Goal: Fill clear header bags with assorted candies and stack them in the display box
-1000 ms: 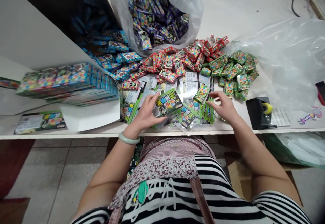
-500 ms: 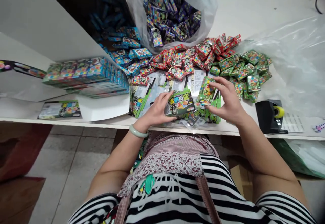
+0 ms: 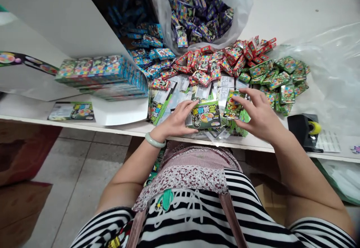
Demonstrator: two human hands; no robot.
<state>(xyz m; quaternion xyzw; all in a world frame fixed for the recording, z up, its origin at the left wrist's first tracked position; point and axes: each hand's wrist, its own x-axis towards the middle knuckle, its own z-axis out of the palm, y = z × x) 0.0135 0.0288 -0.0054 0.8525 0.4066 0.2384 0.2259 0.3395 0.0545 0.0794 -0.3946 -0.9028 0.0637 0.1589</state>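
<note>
Black tape dispenser (image 3: 301,131) with a yellow roll (image 3: 315,128) near the front edge of a white counter (image 3: 284,15), beside crumpled clear plastic sheeting (image 3: 329,75); purple-and-blue packets (image 3: 199,15) heaped in an open plastic sack (image 3: 242,8); stacked colourful boxes (image 3: 101,75) at left, above a tiled floor (image 3: 84,173).

Plastic sack (image 3: 242,11) behind loose packets (image 3: 239,58); stacked boxes (image 3: 98,71) left (tape dispenser (image 3: 300,130) right).
</note>
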